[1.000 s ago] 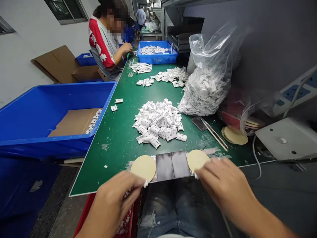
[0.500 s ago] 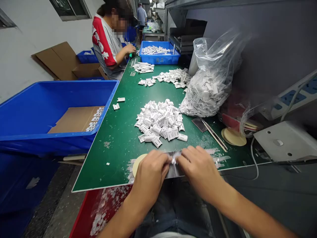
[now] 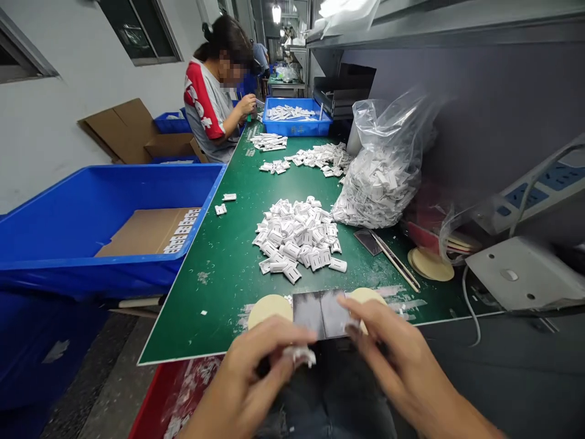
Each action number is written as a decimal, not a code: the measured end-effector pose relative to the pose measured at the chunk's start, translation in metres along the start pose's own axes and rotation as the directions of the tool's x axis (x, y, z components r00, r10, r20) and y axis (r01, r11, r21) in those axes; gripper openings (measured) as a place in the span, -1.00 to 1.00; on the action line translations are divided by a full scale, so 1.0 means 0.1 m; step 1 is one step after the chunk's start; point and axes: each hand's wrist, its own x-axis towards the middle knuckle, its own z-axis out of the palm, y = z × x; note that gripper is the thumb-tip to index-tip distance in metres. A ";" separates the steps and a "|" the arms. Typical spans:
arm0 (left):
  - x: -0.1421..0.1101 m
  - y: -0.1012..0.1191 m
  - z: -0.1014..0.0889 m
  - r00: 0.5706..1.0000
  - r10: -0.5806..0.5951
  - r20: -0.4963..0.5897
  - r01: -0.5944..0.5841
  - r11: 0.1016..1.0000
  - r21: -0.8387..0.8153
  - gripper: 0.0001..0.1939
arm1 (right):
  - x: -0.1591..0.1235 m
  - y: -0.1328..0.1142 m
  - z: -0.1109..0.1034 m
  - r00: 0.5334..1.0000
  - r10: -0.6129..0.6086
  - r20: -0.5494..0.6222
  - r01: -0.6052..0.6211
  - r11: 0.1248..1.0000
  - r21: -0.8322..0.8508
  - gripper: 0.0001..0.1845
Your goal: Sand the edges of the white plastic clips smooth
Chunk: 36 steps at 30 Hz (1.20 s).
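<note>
My left hand (image 3: 265, 372) pinches a small white plastic part (image 3: 300, 355) between thumb and fingers, just off the table's front edge. My right hand (image 3: 393, 353) is beside it with thumb and forefinger apart and nothing visible between them. Partly under the right fingertips lies a dark grey sanding sheet (image 3: 311, 311) on the edge of the green table. A cream round disc (image 3: 269, 310) lies left of the sheet, and another cream disc (image 3: 365, 296) is half covered by my right hand. Beyond them is a heap of white plastic parts (image 3: 297, 238).
A clear bag of white parts (image 3: 379, 183) stands at the right, near tweezers (image 3: 395, 262) and more cream discs (image 3: 429, 265). A large blue bin (image 3: 114, 262) is at the left. Farther back, a co-worker (image 3: 214, 97) sits by a blue tray (image 3: 297, 128).
My hands have separated and come back toward me off the sheet, uncovering it and the right-hand disc. The left one carries the white part. The view has tilted up slightly.
</note>
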 end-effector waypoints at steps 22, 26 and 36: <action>0.36 -0.18 0.46 0.959 0.212 -0.189 -0.046 0.774 0.632 -0.85 | 0.27 0.23 0.28 0.960 -0.274 0.065 0.250 0.723 -0.643 -0.72; 0.26 -0.14 0.39 0.965 0.203 -0.168 -0.043 0.749 0.662 -0.84 | 0.15 0.18 0.28 0.959 -0.278 0.059 0.249 0.723 -0.645 -0.72; -0.14 -0.39 -0.14 0.941 0.182 -0.285 0.045 0.767 0.640 -0.95 | -0.07 0.48 -0.15 0.983 -0.180 -0.017 0.134 0.789 -0.599 -0.84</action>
